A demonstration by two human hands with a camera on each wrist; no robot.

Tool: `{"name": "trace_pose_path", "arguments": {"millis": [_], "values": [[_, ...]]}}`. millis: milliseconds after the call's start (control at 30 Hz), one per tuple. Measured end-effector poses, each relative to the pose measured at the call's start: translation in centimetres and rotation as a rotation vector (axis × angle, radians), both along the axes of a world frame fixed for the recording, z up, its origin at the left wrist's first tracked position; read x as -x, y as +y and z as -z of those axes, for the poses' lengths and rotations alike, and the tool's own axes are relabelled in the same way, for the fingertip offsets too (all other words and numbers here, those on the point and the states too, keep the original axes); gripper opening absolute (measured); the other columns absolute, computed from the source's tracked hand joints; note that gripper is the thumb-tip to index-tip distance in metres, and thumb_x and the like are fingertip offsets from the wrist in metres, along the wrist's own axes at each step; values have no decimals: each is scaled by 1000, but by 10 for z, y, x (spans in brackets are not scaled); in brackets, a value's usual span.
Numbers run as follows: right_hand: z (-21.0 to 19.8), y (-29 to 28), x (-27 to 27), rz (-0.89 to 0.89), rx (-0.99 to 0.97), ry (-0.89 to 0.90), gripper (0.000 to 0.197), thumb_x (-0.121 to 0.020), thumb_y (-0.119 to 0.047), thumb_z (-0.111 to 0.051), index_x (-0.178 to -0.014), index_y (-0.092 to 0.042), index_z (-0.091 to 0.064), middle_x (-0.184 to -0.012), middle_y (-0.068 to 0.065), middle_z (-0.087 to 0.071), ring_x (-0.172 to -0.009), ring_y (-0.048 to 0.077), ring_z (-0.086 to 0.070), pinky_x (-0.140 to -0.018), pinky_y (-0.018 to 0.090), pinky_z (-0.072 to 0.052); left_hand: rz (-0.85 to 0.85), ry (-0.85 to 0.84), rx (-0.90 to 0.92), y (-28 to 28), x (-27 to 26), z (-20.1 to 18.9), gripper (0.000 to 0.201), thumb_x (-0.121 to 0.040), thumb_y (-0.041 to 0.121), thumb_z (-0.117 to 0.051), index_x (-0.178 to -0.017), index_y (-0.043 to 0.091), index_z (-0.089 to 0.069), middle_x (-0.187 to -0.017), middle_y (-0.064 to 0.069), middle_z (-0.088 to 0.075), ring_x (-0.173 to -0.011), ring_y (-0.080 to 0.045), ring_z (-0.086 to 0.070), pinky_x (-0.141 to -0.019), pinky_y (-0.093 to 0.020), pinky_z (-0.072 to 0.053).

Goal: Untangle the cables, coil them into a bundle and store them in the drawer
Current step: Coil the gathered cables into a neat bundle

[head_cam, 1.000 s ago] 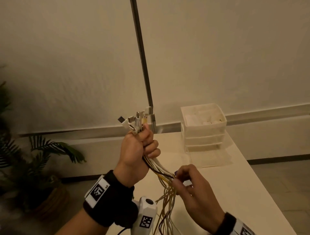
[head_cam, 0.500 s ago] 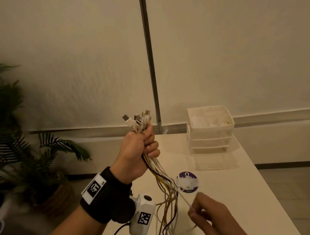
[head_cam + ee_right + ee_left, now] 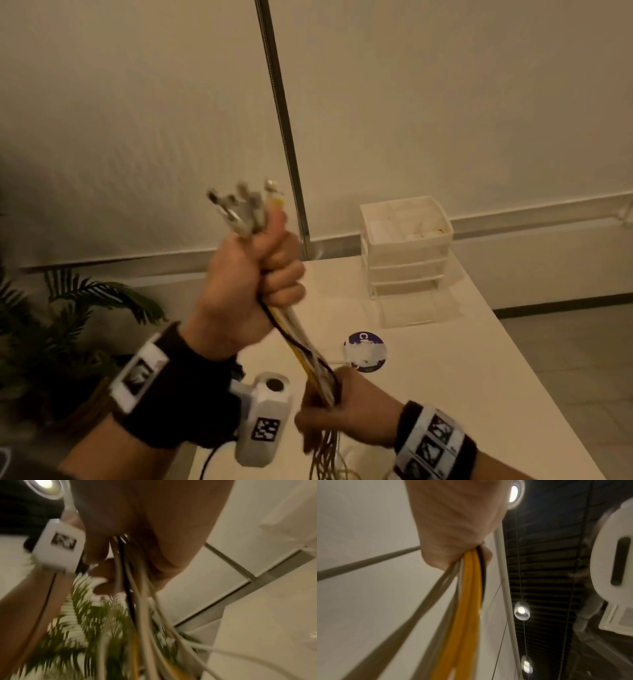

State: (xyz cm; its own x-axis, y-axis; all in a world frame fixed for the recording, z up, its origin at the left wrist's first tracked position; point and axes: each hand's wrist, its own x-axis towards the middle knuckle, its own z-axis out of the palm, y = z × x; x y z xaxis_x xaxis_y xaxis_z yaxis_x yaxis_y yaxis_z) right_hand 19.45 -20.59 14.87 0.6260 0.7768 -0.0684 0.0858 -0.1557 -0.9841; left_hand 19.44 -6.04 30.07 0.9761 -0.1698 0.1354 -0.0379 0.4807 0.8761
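Note:
My left hand [image 3: 253, 270] is raised in a fist around a bundle of cables [image 3: 301, 346], white, yellow and black, with their plugs [image 3: 245, 209] sticking out above the fist. Lower down, my right hand [image 3: 337, 407] grips the same cables, which run taut between both hands and hang loose below it. The left wrist view shows the yellow and grey cables [image 3: 467, 601] leaving my left hand [image 3: 453, 524]. The right wrist view shows the cables [image 3: 132, 588] running out of my right hand [image 3: 150, 527]. A white drawer unit [image 3: 406, 253] stands at the table's far end.
The white table [image 3: 479, 394] carries a round blue sticker [image 3: 364, 351] near the hands. A clear sheet or open drawer front [image 3: 411, 308] lies before the drawer unit. A potted plant [image 3: 68, 325] stands left of the table, and a metal pole [image 3: 281, 113] rises behind it.
My right hand came back from the lower right and closed around the cables below my left hand. My left hand rose a little with the plug ends.

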Motion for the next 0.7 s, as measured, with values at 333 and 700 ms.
{"name": "trace_pose_path", "arguments": {"millis": [333, 700], "values": [[33, -47, 5, 250, 120, -447, 36, -78, -36, -60, -53, -19, -41, -47, -2, -31, -46, -4, -30, -48, 20, -21, 224, 220, 203, 106, 31, 19, 29, -108, 35, -28, -81, 23, -28, -62, 6, -23, -45, -6, -18, -41, -19, -18], [-14, -18, 12, 58, -69, -1068, 31, -72, -10, -70, -61, -25, -46, -53, -10, -48, -49, 2, -34, -54, 6, -29, 303, 542, -427, 29, 54, 99, 23, -84, 11, -65, -76, 20, -45, -63, 0, -16, -47, -9, -14, -38, -18, -13]]}}
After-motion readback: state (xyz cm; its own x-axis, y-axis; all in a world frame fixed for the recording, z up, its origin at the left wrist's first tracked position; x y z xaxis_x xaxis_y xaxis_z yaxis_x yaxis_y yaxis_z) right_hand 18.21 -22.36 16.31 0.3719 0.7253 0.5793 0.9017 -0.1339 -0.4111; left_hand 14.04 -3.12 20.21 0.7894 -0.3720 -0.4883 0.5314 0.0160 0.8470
